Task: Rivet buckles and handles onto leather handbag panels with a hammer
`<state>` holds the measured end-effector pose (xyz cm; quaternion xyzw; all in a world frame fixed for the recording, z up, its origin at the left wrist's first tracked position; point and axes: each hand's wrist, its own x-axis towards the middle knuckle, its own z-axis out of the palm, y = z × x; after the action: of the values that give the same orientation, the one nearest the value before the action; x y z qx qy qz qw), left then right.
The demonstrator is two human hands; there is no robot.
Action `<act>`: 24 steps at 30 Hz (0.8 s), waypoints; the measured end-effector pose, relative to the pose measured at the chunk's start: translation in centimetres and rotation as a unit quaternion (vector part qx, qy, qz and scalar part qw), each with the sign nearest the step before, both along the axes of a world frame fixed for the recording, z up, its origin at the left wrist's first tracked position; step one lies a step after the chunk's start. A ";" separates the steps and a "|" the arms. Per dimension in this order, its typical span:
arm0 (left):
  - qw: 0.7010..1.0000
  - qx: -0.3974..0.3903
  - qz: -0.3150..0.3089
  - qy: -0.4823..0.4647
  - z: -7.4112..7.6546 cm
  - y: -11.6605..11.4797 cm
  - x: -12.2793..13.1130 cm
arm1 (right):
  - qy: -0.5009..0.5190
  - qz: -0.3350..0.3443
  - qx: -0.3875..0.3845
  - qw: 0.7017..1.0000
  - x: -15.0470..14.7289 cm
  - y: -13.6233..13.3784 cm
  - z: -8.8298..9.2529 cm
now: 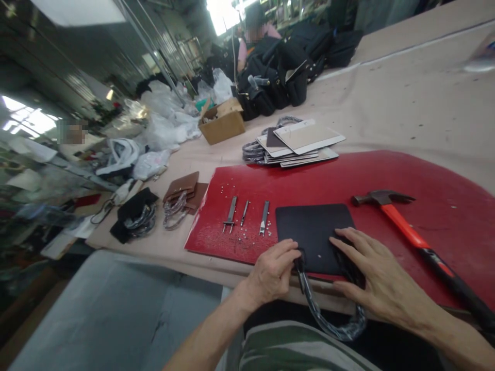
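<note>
A dark rectangular leather panel (311, 226) lies at the near edge of a red board. A curved bag handle (328, 327) in clear plastic wrap hangs over that edge, both ends resting on the panel. My left hand (274, 270) is closed, pinching the handle's left end. Spread fingers of my right hand (373, 273) lie over the panel's right side and the handle's other end, thumb apart; its palm side is hidden. Left of the panel are a flat pronged punch (265, 219), a thin punch (244, 213) and a two-pronged tool (231, 214).
A claw hammer (404, 221) lies right on the red board (309, 175). Behind are stacked pale panels (309, 139), a cardboard box (222, 123) and black bags (270, 77). Brown pieces (183, 188) and a black bundle (135, 214) sit left. A person (255, 36) is at the back.
</note>
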<state>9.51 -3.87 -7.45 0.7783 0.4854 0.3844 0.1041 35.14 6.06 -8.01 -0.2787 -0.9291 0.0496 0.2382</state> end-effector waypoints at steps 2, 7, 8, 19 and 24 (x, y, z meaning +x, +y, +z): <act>1.000 -0.005 0.015 -0.021 0.4 0.3 -0.2 | -0.001 -0.010 -0.004 1.000 -0.2 -0.1 0.1; 0.959 -0.087 0.271 0.006 3.4 2.9 -3.9 | -0.010 -0.022 -0.017 1.000 -0.4 -0.1 0.2; 0.939 -0.129 0.317 0.032 4.1 3.8 -4.8 | -0.011 -0.024 -0.020 0.999 -0.4 -0.2 0.2; 0.835 -0.409 0.317 0.187 5.7 10.5 -6.7 | -0.015 -0.034 -0.060 0.998 -0.6 -0.6 1.0; 0.835 -0.440 0.305 -0.123 5.4 8.6 -8.0 | -0.015 -0.039 -0.087 0.995 -0.6 -0.9 1.4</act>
<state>1.47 4.76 -2.06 0.4090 0.7993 0.2351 0.3723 34.50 5.18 -6.56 -0.3354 -0.9130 0.1164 0.2008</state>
